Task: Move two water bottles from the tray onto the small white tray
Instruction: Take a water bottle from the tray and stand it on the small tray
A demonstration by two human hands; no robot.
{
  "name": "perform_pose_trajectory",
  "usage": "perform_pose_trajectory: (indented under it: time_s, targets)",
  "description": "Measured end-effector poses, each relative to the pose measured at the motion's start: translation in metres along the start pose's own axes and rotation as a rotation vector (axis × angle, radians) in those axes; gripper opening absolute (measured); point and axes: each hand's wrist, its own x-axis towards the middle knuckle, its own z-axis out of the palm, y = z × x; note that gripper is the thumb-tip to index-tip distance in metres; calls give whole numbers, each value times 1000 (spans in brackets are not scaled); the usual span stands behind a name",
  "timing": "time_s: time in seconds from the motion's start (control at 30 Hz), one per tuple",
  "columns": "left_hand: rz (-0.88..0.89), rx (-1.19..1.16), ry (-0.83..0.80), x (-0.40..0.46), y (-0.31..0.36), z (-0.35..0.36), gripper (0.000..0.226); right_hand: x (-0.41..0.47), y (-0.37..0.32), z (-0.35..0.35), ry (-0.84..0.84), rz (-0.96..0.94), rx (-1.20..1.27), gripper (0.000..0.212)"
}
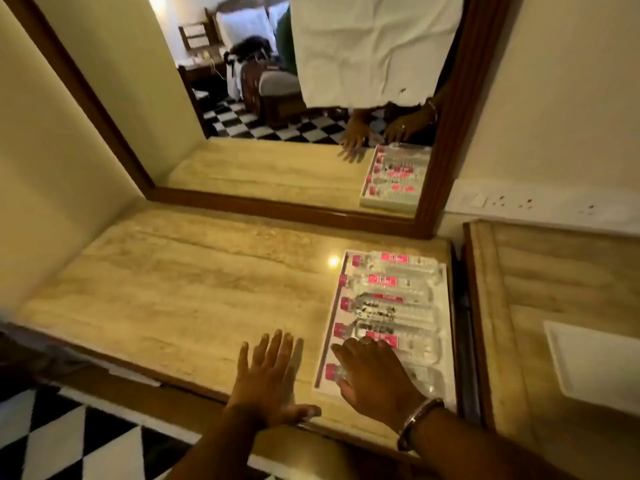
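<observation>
One head-worn view looks steeply down and forward, close over the counter (180,289); a mirror (277,98) fills the upper frame.

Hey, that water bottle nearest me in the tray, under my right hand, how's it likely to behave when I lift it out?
The nearest bottle lies on its side, so it may roll once set down flat. It looks full and sealed with a pink cap, so probably fairly heavy for its size. Its clear plastic looks smooth and thin, so it might flex or slip; your right hand should probably wrap around it.
</observation>
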Motion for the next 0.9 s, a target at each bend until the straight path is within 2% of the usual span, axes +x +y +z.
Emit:
perform_pose_trajectory:
  time_s: [0.13,0.27,0.37,0.47,0.53,0.63,0.77,0.9]
  targets:
    - [114,-40,-69,26,-4,29,141,28,-20,9,-217,41,-1,40]
    - [212,-76,-144,45,-3,48,143,39,-15,9,-284,74,-114,24]
    - [234,-119,-148,49,-7,56,142,44,-6,-2,-146,112,34,26]
    - [240,-137,-125,48,-8,59,142,32,22,-33,183,330,345,22]
    - [245,-142,-107,50,-8,59,141,11,49,-51,286,478,480,35]
    - [240,-134,-103,49,-6,58,141,-17,70,-59,303,608,595,56]
    - [227,-110,-103,48,-6,56,140,-33,65,-47,316,642,715,64]
    - [207,-87,-132,48,-5,54,141,-41,61,-36,385,593,779,48]
